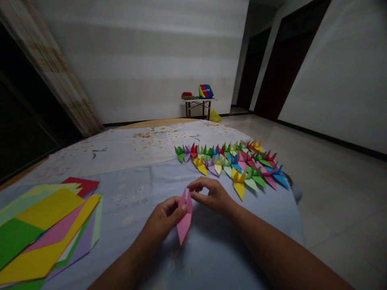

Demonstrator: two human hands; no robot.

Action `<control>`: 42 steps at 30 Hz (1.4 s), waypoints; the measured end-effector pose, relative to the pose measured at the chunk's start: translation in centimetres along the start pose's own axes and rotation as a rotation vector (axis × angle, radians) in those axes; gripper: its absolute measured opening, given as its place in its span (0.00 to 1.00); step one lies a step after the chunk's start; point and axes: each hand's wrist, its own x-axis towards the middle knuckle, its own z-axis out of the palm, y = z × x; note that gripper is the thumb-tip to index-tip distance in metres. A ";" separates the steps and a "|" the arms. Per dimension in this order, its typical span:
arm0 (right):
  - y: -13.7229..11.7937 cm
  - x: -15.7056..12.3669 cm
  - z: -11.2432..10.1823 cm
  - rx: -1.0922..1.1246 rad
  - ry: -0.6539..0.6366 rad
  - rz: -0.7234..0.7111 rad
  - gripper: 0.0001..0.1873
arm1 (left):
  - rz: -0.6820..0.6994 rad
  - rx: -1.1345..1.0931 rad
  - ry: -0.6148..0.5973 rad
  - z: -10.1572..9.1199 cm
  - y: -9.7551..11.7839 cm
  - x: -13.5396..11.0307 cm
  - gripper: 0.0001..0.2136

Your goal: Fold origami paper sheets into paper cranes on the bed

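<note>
A pink folded paper piece (184,219), long and pointed at both ends, stands upright between my hands above the cloth-covered table (133,189). My left hand (165,219) pinches its middle from the left with thumb and fingers closed. My right hand (210,195) pinches one of its upper tips, fingers curled. Beyond my right hand lie rows of finished paper cranes (232,163) in many colours.
A loose stack of coloured paper sheets (45,225) lies at the table's left front. The table's right edge drops to a tiled floor (332,193). A small table with a colourful box (205,92) stands by the far wall.
</note>
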 end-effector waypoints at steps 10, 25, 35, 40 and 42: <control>-0.1 -0.1 0.2 -0.045 0.024 -0.077 0.04 | 0.007 -0.009 0.105 0.6 0.4 -0.1 0.16; -0.7 0.0 -0.2 -0.068 -0.066 -0.086 0.05 | -0.026 0.003 0.064 0.3 0.2 0.1 0.16; -0.5 -0.1 -0.1 -0.074 -0.056 -0.025 0.04 | -0.032 0.000 0.041 0.2 0.2 0.1 0.16; -0.7 -0.1 -0.1 -0.065 -0.069 -0.033 0.03 | -0.045 -0.007 0.020 0.0 -0.1 0.1 0.15; -0.8 -0.1 -0.1 -0.070 -0.071 -0.043 0.02 | -0.045 -0.008 0.011 0.1 -0.1 0.1 0.15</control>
